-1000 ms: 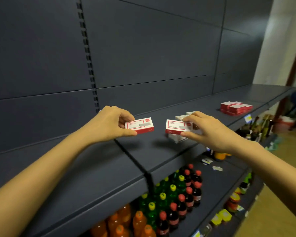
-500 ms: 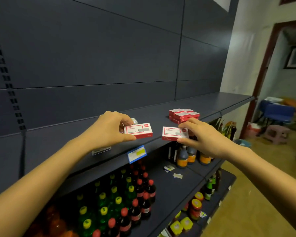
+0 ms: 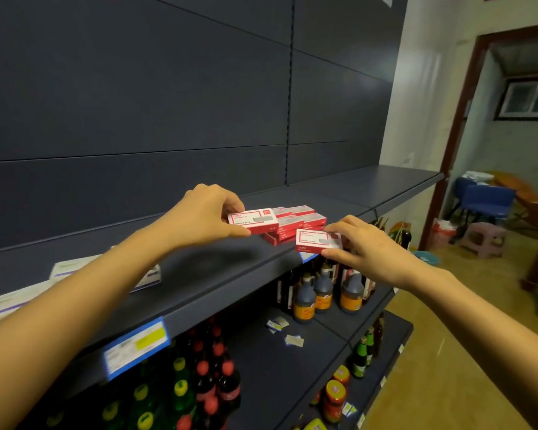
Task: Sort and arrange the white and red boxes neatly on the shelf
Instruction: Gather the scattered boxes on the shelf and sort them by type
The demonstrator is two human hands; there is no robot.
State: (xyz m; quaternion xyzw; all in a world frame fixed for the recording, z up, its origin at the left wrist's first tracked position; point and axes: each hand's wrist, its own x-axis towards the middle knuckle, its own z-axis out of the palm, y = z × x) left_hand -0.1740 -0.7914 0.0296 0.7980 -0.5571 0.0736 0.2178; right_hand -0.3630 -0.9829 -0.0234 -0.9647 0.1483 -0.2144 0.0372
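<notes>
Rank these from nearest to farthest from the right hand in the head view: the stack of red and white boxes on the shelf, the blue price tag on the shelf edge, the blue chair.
From the right hand:
1. Stack of red and white boxes, just to its left on the shelf.
2. Blue price tag, lower left on the shelf edge.
3. Blue chair, far right in the room beyond.

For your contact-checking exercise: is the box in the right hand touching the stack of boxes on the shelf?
Cannot tell. In the head view the right hand's box overlaps the stack in the image, hiding any gap or contact.
</notes>
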